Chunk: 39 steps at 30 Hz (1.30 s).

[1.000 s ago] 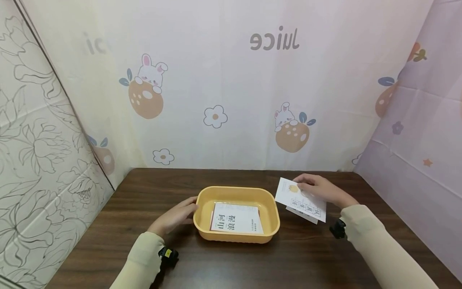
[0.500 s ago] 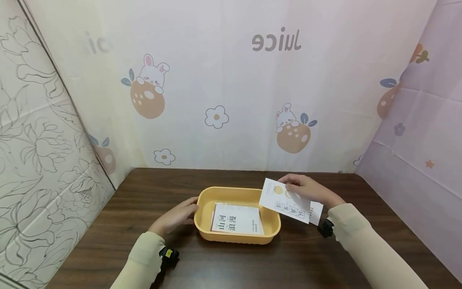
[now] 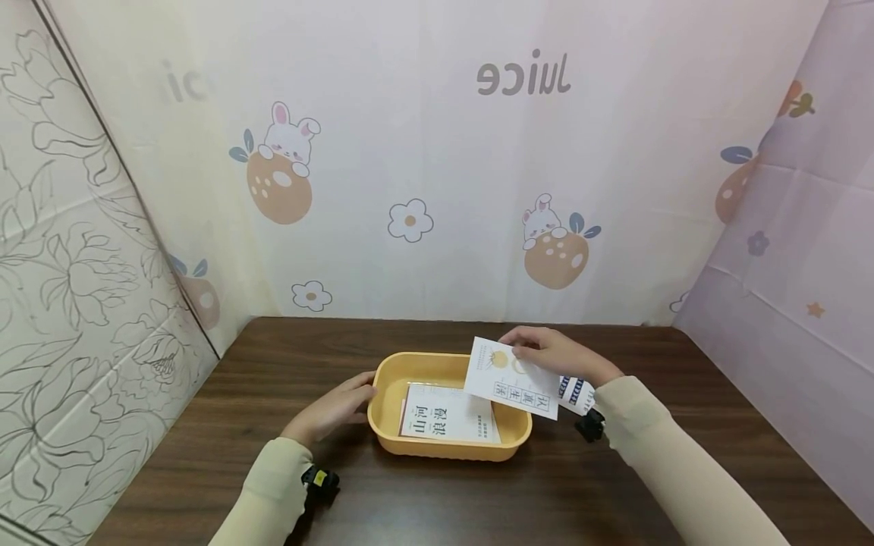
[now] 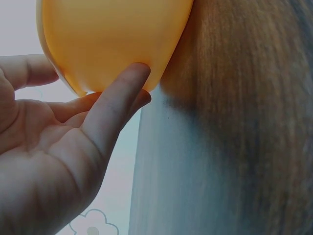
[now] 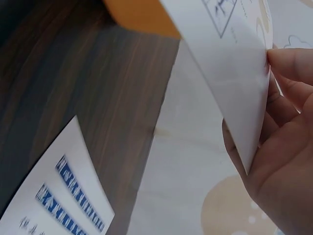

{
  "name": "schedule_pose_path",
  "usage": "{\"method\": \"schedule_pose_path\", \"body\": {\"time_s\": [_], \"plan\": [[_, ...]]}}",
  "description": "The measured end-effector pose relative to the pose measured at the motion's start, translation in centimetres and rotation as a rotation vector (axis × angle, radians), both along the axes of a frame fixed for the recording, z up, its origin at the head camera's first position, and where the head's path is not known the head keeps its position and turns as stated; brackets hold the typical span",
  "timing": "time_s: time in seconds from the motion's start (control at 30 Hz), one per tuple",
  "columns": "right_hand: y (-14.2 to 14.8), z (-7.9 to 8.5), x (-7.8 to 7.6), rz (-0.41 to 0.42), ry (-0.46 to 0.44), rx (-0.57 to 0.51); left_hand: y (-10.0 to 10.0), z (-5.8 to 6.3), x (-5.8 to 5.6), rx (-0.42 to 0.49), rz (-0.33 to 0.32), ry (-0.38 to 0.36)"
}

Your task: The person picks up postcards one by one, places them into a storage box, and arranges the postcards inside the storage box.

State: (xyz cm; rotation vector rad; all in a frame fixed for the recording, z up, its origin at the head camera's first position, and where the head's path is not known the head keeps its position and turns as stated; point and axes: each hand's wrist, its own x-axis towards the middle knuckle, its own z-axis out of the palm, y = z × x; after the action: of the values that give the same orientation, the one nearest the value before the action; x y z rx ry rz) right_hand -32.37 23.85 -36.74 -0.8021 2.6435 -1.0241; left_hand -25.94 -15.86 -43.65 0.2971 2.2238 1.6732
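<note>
My right hand [image 3: 560, 356] pinches a white card [image 3: 508, 379] with a yellow fruit picture and boxed characters, tilted over the right end of the yellow plastic basin [image 3: 451, 450]. Inside the basin lie white printed cards [image 3: 437, 413], the top one bearing large dark characters; the held card overlaps their right corner in the head view. My left hand [image 3: 331, 413] holds the basin's left end, its thumb [image 4: 129, 83] against the outer wall and a finger at the rim. Another white card [image 5: 63, 191] with blue bands shows below my right hand.
The basin stands on a dark wood-grain table [image 3: 423, 508]. Behind the table hangs a pale curtain [image 3: 355, 152] with rabbits and fruit; a flower-patterned sheet [image 3: 89, 288] closes off the left side. A small black device [image 3: 319, 481] sits on the left wrist.
My right hand has carried the fruit card leftward, from beside the basin to over its right end. The blue-banded card now shows more. The left hand and basin stay in place.
</note>
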Motion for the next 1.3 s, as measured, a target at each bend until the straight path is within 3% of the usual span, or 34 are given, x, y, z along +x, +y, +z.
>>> {"method": "schedule_pose_path", "body": {"time_s": [0.57,1.0,1.3], "plan": [[-5.0,0.6,-0.8,0.104,0.02,0.028,0.0,0.2,0.1,0.001,-0.002,0.0],[-7.2,0.7,-1.5,0.151,-0.096,0.03,-0.1,0.1,0.0,0.001,-0.002,-0.004],[-8.2,0.2,-2.0,0.195,-0.11,0.103,-0.1,0.0,-0.1,0.002,-0.011,-0.003]]}}
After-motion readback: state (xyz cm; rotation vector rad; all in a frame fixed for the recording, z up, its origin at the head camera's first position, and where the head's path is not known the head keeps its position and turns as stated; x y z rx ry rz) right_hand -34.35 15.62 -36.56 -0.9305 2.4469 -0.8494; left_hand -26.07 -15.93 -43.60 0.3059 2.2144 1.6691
